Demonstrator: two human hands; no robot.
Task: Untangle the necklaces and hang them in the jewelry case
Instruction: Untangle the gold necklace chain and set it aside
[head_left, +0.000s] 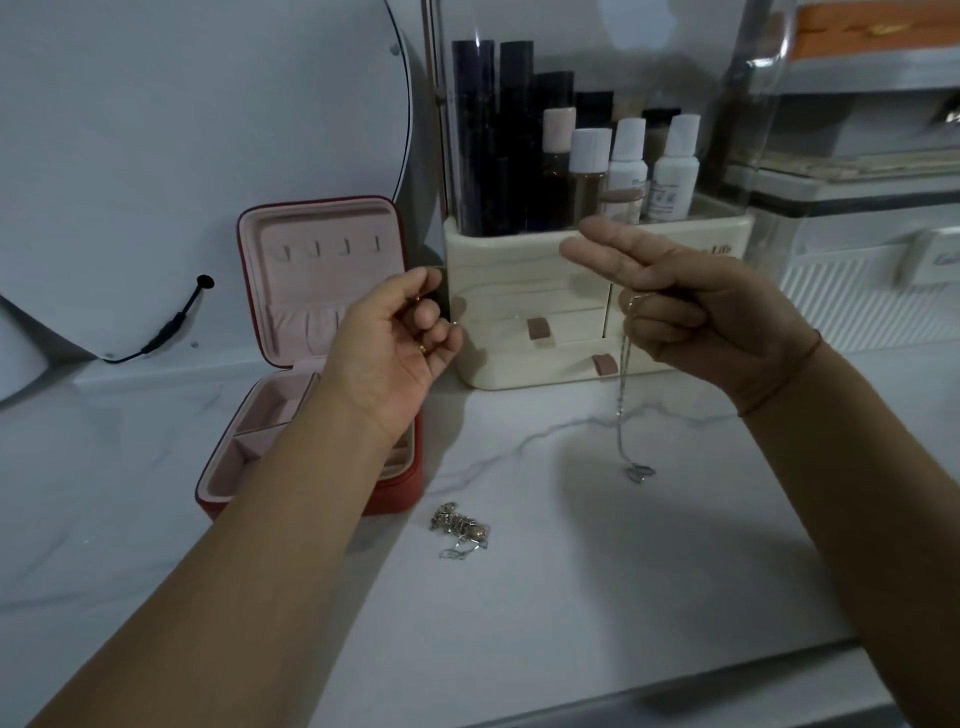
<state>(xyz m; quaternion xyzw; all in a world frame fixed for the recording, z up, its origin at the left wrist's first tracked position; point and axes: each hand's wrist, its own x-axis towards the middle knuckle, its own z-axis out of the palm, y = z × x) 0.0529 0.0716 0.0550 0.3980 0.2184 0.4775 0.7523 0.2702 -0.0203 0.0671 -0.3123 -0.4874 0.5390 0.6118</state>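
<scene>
One necklace (623, 395) hangs pinched in the right hand (717, 317), left hand (395, 338) curled, hold unclear; one tangled heap (460, 527), one case (322, 291).

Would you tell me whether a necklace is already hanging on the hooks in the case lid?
No, the lid's hooks are bare; one chain dangles from the right hand and a tangle lies on the counter.

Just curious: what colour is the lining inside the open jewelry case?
Pale pink lining in the red jewelry case; the head view shows it.
</scene>
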